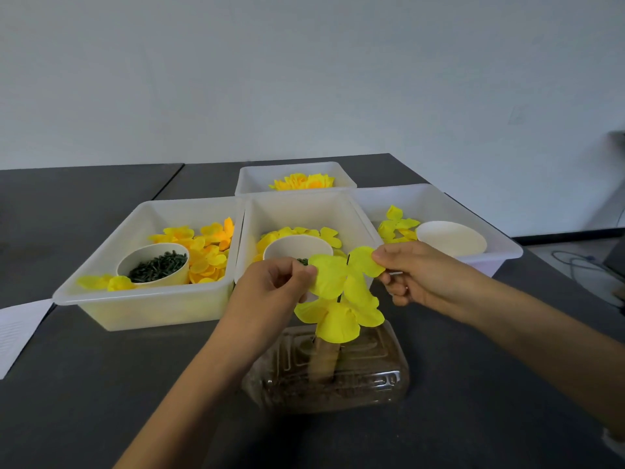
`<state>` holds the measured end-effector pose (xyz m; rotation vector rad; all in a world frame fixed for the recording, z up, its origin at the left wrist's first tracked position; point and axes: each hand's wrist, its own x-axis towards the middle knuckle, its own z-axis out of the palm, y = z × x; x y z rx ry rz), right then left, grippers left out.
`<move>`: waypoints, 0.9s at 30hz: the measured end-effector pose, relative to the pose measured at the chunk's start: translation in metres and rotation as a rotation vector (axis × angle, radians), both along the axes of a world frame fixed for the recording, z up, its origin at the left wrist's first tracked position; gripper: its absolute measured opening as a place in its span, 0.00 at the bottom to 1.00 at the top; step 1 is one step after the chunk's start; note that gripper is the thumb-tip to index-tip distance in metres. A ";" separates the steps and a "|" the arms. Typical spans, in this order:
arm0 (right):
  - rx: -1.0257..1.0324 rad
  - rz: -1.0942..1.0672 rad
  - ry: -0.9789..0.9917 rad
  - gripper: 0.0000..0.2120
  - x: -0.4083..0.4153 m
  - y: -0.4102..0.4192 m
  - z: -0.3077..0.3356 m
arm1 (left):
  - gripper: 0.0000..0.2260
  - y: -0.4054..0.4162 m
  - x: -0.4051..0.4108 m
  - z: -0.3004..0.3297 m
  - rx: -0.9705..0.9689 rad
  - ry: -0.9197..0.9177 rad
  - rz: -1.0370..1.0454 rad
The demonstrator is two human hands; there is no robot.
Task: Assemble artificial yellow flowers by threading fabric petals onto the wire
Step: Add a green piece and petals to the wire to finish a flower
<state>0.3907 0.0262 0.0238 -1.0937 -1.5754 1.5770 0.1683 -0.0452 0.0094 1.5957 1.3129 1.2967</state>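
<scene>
The wire (348,261) stands upright in front of you, and its dark tip shows just above the middle of the upper petal piece (341,270). This is the relation that decides your next move: the wire's long axis runs up and down, so the petal piece must travel straight down along it, toward the lower petal piece (338,318) already sitting further down the wire.

Your left hand (270,286) is on the left side of the wire and pinches the left lobe of the upper petal piece between the thumb and the first fingers; the other fingers are curled. Your right hand (411,274) is on the right side and pinches the right lobe with the thumb and forefinger, the remaining fingers folded under. Both hands are at almost the same height and about equally near the wire, with the wire between them. Both forearms come in from below, the palms turned toward each other.

The wire rises from a brownish tube (324,362), which stands in a clear plastic container (372,377) on the dark table (101,384). I judge that you should lower both hands together and evenly; if one side goes faster, the fabric may tilt and catch on the wire.
</scene>
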 end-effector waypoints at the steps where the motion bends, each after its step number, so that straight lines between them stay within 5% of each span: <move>1: 0.007 -0.004 -0.048 0.12 0.000 0.000 -0.002 | 0.18 0.000 -0.002 -0.003 -0.017 0.023 0.011; 15: 0.135 0.051 -0.473 0.16 -0.009 -0.020 -0.024 | 0.19 -0.018 -0.014 -0.022 -0.131 0.432 0.018; 21: 0.165 0.012 -0.431 0.15 0.002 -0.011 -0.017 | 0.15 -0.024 -0.018 -0.018 0.056 0.314 0.250; 27: 0.281 -0.193 -0.310 0.14 0.015 0.034 0.015 | 0.08 -0.020 0.003 -0.004 0.247 0.239 0.149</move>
